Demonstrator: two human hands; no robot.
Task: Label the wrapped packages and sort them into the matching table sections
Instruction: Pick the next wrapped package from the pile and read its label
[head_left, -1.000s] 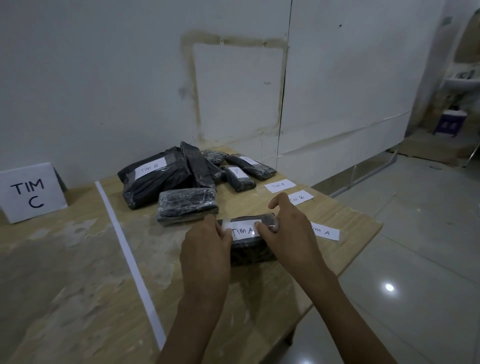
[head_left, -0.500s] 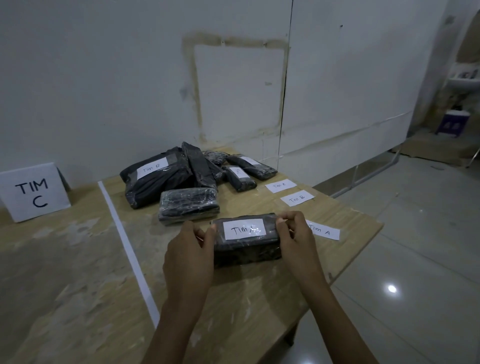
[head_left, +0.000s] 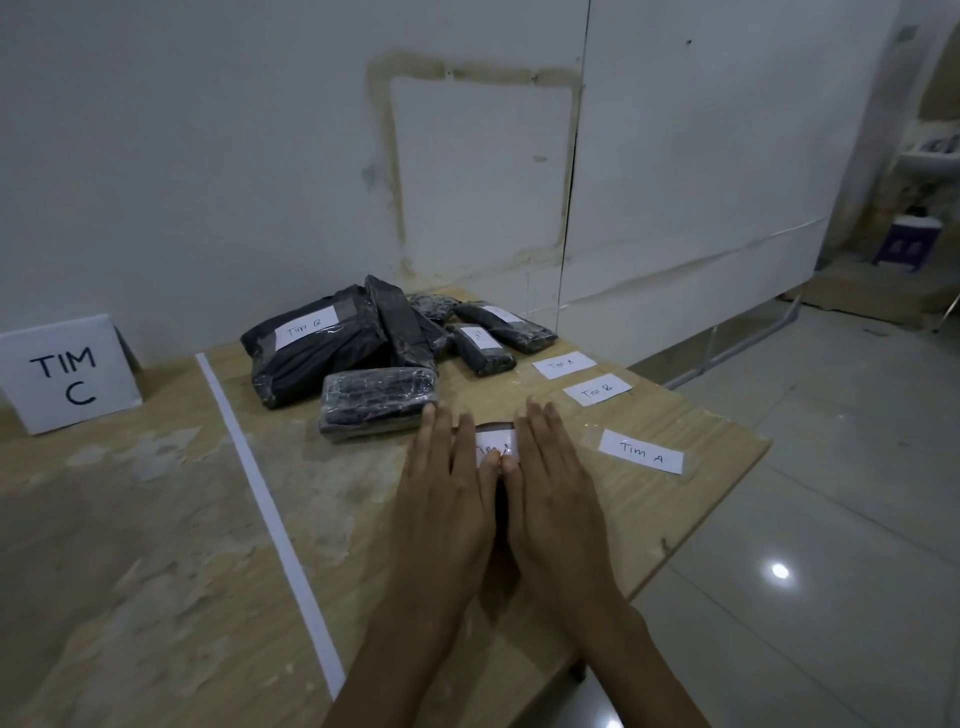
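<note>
As left hand, right hand press down, package lies label-up.

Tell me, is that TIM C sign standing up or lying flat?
Standing up. The TIM C sign rests upright on the table, lettered face toward the camera, a prop showing behind its right edge.

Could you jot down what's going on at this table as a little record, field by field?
Hands: left hand and right hand flat, fingers straight, pressing on package
Its label: reads Tim, rest covered
Loose labels: near Tim A label, Tim B label, far Tim A label, right of hands
Sign: TIM C sign, far left
Behind: pile of wrapped packages
Divider: white strip
</note>
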